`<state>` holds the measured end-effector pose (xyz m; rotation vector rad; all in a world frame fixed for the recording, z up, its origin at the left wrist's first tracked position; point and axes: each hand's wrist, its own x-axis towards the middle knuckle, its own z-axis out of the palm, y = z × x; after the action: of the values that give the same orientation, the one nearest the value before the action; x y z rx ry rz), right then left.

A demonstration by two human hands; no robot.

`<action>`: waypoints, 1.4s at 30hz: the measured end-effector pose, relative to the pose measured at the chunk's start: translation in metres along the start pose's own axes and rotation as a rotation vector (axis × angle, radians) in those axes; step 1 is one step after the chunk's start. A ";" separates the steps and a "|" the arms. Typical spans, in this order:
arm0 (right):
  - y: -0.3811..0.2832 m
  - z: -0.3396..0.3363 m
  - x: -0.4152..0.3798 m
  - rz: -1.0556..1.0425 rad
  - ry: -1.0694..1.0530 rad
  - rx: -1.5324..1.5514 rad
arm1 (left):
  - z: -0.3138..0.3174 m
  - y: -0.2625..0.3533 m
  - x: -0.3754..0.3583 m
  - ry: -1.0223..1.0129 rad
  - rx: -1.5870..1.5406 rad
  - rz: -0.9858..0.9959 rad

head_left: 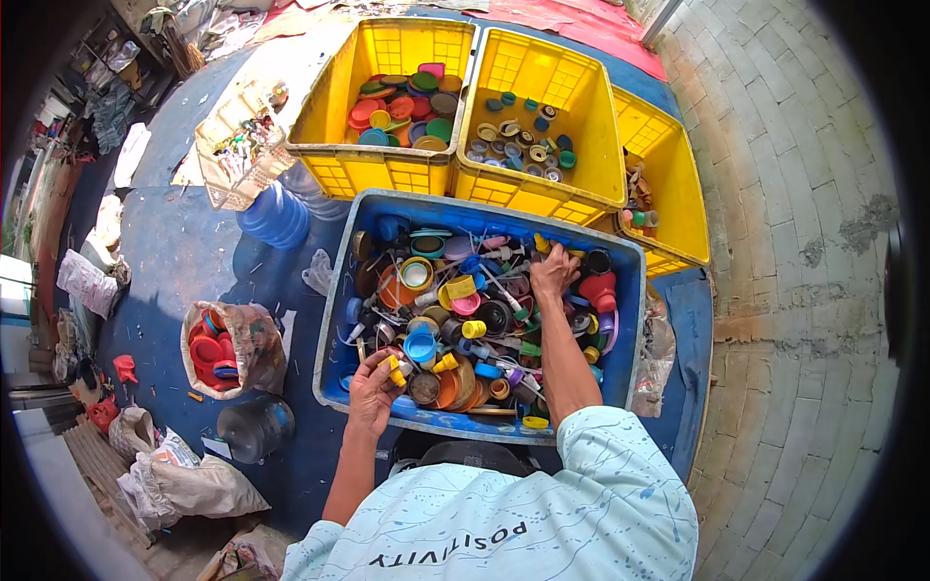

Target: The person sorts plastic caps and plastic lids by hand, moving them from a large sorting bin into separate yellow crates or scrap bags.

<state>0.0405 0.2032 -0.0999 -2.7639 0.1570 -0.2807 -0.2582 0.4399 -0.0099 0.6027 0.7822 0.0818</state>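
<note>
A blue bin (334, 290) full of mixed plastic caps and pump tops (494, 315) stands in front of me. My left hand (371, 395) is over its near left edge, fingers closed on a small yellow cap (395, 371). Toward the far right side of the bin, my right hand (554, 272) reaches down with bent fingers at a yellow plastic piece (541, 242), which looks like a cap; its fingertips are partly hidden. A black cap (598, 260) and a red cap (599, 289) lie to the right of that hand.
Behind the blue bin stand three yellow crates: one with colourful lids (402, 108), one with small caps (523, 145), one (668, 174) partly hidden. At left are a pale basket (237, 160), a sack of red lids (237, 349) and a clear water jug (256, 429). A block wall (804, 242) rises at right.
</note>
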 end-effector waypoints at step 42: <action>0.187 -0.213 -0.090 0.684 -0.236 2.021 | 0.231 -0.183 0.025 -0.324 0.192 -0.303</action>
<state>-0.1059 -0.0297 0.0124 -0.6409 0.4116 0.1052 -0.1093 0.1851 0.0029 0.6519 0.5608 -0.3650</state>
